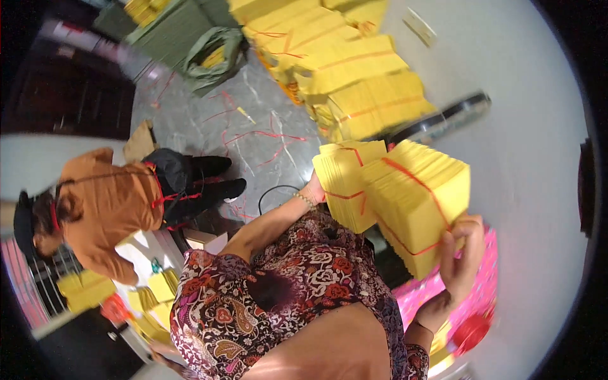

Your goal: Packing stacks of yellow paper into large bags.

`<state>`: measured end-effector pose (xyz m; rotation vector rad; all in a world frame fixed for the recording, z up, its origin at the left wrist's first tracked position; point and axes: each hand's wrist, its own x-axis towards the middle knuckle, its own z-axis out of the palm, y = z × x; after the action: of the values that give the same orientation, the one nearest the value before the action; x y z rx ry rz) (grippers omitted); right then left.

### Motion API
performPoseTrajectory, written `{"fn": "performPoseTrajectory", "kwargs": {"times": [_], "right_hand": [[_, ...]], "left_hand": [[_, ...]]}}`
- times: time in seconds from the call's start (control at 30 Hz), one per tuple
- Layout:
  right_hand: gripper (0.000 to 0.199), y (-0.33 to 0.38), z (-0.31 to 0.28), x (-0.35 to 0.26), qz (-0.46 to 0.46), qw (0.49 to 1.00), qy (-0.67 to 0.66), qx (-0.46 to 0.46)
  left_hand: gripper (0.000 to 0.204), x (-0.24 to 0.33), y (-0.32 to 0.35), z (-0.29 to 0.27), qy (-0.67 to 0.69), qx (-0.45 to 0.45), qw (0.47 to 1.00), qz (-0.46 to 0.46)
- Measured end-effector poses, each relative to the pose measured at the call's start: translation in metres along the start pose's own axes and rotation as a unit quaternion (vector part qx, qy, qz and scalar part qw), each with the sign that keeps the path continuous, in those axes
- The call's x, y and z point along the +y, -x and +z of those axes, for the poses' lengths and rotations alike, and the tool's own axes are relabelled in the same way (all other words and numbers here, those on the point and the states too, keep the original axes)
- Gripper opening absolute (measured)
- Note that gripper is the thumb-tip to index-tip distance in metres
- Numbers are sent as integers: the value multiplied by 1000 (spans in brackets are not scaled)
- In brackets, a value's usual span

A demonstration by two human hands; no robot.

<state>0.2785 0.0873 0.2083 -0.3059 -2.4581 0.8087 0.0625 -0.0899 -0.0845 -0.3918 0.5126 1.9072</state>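
- Left hand (315,190): grasping left bundle (345,190) of yellow sheets by its left edge; most fingers hidden behind the paper, so exact finger spread can't be told.
- Right hand (463,250): fingers bent, thumb and forefinger close together, touching right bundle (418,202) at its lower right edge by the red band (425,179). Can't tell whether it pinches the band, grips the paper or only rests there.
- Both bundles are up in front of the torso, side by side and overlapping in view, right one tilted. Red bands around each. Whatever is under them is hidden.
- More banded yellow stacks (373,104) in a row along the wall edge of the grey floor (183,114); red string scraps (272,134) mid-floor.
- Open green sack (212,60) at the floor's far edge, yellow inside.
- Red roll (472,332) by the lower right edge of the pink patterned cloth (486,266).
- Co-worker (114,206) in orange leans at the white table (136,253), yellow packs (163,285) on it.
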Motion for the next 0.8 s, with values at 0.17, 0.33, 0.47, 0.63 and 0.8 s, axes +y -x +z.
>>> {"fn": "performPoseTrajectory", "kwargs": {"times": [0.17, 0.33, 0.47, 0.63, 0.8], "right_hand": [[22, -73, 44, 4, -118, 989, -62, -57], [21, -151, 57, -21, -141, 968, -154, -137], [20, -123, 95, 6, -79, 967, -199, -136], [20, -170, 112, 32, -43, 966, -221, -126], [23, -191, 109, 36, -44, 985, -141, -86]], "left_hand": [[49, 17, 28, 36, 59, -125, 988, 63], [47, 34, 53, 45, 105, -84, 972, 190], [45, 5, 52, 5, 122, -73, 974, 178], [54, 32, 15, 13, 86, 26, 977, 194], [48, 43, 9, 25, 101, -19, 978, 180]]}}
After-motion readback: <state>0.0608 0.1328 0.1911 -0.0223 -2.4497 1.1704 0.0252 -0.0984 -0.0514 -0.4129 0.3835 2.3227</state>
